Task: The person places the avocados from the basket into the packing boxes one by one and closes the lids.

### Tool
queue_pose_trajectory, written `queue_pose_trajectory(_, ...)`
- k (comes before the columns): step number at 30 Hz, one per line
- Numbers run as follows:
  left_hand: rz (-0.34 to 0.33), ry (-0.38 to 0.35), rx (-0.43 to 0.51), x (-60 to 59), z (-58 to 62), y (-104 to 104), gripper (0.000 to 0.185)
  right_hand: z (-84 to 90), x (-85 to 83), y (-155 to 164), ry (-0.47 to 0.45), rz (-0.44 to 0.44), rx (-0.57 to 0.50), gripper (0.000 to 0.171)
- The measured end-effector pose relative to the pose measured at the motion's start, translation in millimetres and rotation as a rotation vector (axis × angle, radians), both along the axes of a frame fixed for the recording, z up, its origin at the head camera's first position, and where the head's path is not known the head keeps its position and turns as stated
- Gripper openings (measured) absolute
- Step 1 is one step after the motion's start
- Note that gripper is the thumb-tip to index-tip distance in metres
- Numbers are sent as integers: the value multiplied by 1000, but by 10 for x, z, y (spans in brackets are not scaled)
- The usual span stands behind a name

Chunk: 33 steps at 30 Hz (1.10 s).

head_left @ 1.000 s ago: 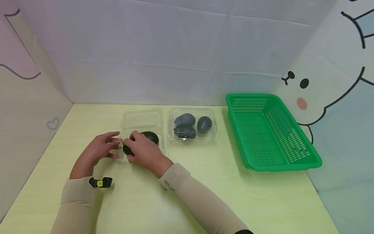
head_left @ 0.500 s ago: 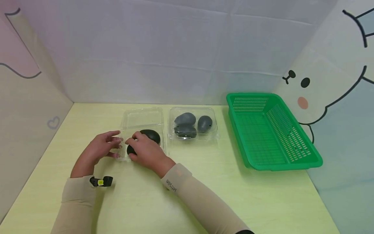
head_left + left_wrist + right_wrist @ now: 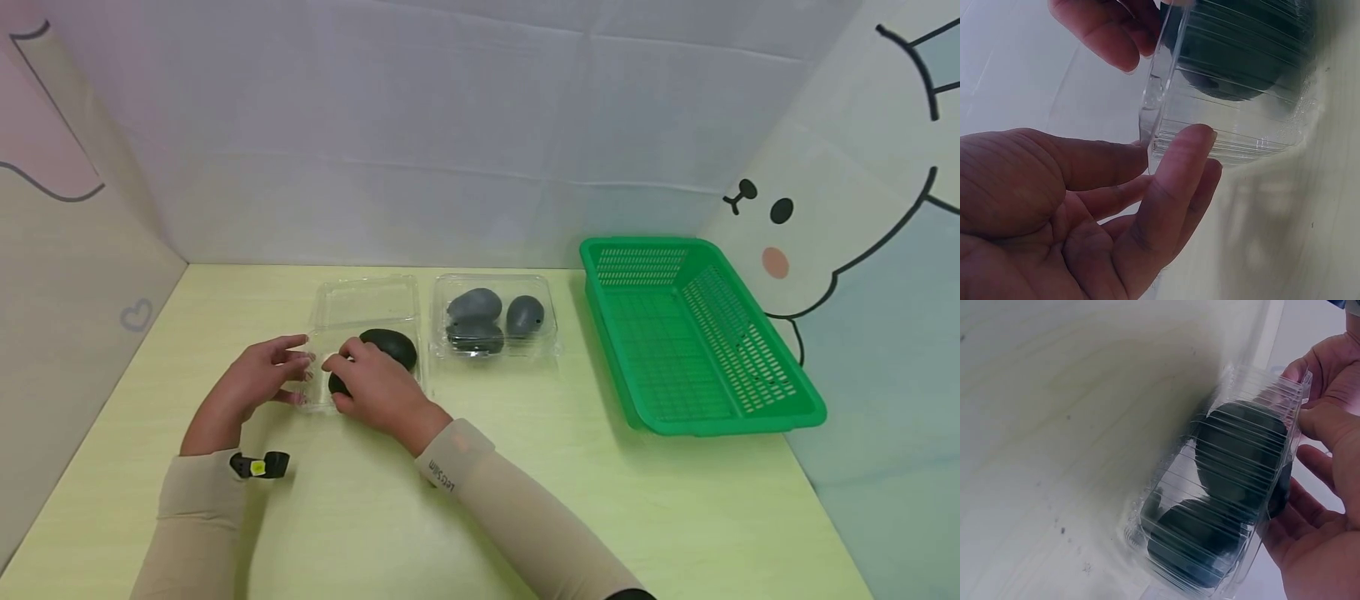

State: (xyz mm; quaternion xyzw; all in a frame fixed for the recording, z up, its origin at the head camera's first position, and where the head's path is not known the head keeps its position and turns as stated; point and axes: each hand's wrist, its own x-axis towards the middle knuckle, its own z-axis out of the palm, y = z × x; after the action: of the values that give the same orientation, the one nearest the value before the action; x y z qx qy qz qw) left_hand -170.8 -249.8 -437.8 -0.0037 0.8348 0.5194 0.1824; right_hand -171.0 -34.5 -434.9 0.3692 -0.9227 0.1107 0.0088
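Note:
Inside an open clear plastic clamshell box [image 3: 322, 343], my right hand [image 3: 381, 390] grips a dark green avocado [image 3: 337, 384] with curled fingers. Another avocado [image 3: 393, 346] lies behind that hand, towards the box's right side. Through the ribbed wall in the right wrist view, a lower avocado [image 3: 1194, 544] shows beside the gripped one. My left hand [image 3: 258, 379] holds the box's left front corner. In the left wrist view its thumb touches the rim and its fingers curve along the outer wall. My right hand covers part of the box's contents.
To the right of the open box, a closed clear box [image 3: 551, 342] contains three dark avocados. A green slotted basket [image 3: 645, 417] stands at the table's right side. The opened lid [image 3: 367, 304] leans back towards the white cloth wall [image 3: 375, 192].
The right hand has shifted slightly right with its avocado inside the box. The avocado behind it has also edged right. My left hand stays in place.

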Motion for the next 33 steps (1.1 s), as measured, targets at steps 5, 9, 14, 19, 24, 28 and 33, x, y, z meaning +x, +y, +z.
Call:
queue_pose_trajectory(5, 7, -8, -6, -11, 2, 7, 61, 11, -10, -1, 15, -1, 21, 38)
queue_pose_trajectory(9, 7, -11, -16, -21, -9, -2, 61, 10, -11, 3, 25, 0, 19, 38)
queue_pose_trajectory(14, 6, -15, -16, -25, -10, -13, 60, 18, -7, 8, 32, -7, 16, 36)
queue_pose_trajectory(19, 14, -20, -25, -23, -2, -39, 60, 28, -36, 43, 45, -39, -24, 34)
queue_pose_trajectory(24, 31, -29, -32, -20, -6, -96, 60, 65, -104, 98, 50, -113, -99, 34)
queue_pose_trajectory(28, 50, -45, -30, -27, -6, -135, 61, 100, -171, 115, -8, -192, -149, 41)
queue_pose_trajectory(33, 49, -44, -21, -39, 0, -162, 60, 133, -248, 94, -178, -296, -189, 56)
